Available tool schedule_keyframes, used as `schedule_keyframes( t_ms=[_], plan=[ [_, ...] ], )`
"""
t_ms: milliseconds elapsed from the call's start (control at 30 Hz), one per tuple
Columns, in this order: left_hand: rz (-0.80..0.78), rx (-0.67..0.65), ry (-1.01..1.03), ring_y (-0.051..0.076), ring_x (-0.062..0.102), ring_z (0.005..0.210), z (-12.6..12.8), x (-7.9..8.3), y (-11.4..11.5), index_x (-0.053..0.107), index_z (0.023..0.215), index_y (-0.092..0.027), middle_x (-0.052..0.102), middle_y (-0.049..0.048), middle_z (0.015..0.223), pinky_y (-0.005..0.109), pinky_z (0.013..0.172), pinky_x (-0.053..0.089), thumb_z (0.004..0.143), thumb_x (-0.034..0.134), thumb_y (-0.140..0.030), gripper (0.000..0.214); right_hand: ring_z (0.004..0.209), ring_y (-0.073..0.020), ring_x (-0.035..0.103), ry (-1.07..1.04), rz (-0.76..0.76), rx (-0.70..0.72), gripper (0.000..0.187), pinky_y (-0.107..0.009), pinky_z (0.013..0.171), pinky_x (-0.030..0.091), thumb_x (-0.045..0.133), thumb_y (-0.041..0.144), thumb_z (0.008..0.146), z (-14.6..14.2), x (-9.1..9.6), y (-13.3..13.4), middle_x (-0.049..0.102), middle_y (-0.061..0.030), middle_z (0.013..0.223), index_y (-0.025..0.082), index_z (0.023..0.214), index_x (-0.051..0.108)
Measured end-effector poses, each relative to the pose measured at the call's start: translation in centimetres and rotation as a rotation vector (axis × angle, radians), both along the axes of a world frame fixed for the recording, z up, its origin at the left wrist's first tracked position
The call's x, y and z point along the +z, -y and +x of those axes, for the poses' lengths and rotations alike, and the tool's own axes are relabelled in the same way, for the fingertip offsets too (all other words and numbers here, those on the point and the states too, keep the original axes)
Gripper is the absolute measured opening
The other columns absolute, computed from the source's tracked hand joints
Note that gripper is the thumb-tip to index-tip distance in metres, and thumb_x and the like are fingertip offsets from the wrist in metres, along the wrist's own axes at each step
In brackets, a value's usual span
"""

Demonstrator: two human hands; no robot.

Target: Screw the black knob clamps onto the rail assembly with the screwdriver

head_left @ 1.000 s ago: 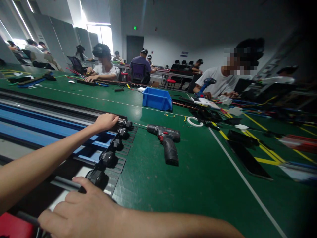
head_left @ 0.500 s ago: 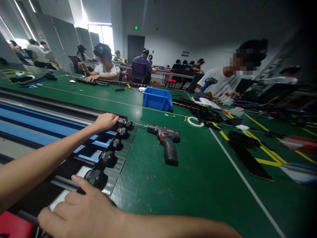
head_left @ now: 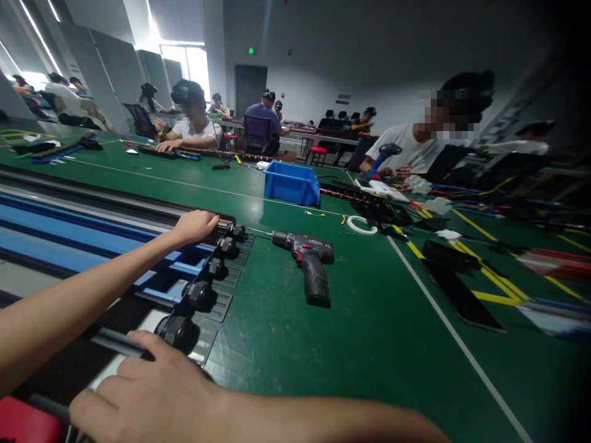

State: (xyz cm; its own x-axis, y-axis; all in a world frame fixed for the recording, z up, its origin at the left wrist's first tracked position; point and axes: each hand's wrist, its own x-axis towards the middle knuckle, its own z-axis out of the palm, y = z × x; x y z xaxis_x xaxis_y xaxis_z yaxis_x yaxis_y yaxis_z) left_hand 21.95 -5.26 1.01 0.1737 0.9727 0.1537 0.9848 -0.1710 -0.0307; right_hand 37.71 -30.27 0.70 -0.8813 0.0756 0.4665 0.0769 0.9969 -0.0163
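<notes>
A long blue and black metal enclosure (head_left: pixel 92 243) lies across the left of the table. Its right end carries a dark end plate with several black cable glands (head_left: pixel 201 296) in a row, and slotted metal tabs (head_left: pixel 220 306) stick out beyond them. At the far corner of this end, my left hand (head_left: pixel 197 226) is closed over the edge, fingertips hidden. My right hand (head_left: pixel 157 391) curls over the near corner beside the largest gland, thumb along its top; the grip's underside is hidden. A black cordless drill (head_left: pixel 308 258) lies on its side, its bit pointing at the far gland.
On the green table (head_left: pixel 369 363), a blue bin (head_left: pixel 292 184) stands behind the drill, near a white ring (head_left: pixel 361 225). Right of these lie a black flat panel (head_left: pixel 462 295), wires and yellow tape lines. A red object (head_left: pixel 28 421) is at lower left. Co-workers sit across the table.
The view has shifted very slightly, so the scene sits a little further left. Both hands keep their places on the enclosure, and the drill has not moved.
</notes>
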Motion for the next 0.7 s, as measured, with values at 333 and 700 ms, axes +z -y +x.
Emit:
schedule_keyframes(
  t_ms=[333,700],
  plan=[
    [-0.011,0.010,0.016,0.029,0.070,0.088,0.23,0.24,0.19,0.072,0.086,-0.020,0.075,0.0148,0.090,0.031,0.069,0.044,0.096,0.023,-0.051,0.060,0.103,-0.0160,0.062,0.014,0.009,-0.015,0.024,-0.046,0.119,0.027,0.046,0.032,0.100,-0.07,0.01,0.11,0.070,-0.0005,0.102,0.016,0.111,0.061],
    [-0.015,0.017,0.012,0.029,0.069,0.087,0.27,0.22,0.18,0.072,0.086,-0.019,0.075,0.0148,0.091,0.030,0.068,0.044,0.096,0.022,-0.051,0.060,0.102,-0.0163,0.062,-0.008,-0.005,-0.013,0.024,-0.046,0.118,0.028,0.045,0.029,0.100,-0.16,-0.18,0.12,0.070,0.0003,0.100,0.015,0.110,0.061]
  ],
)
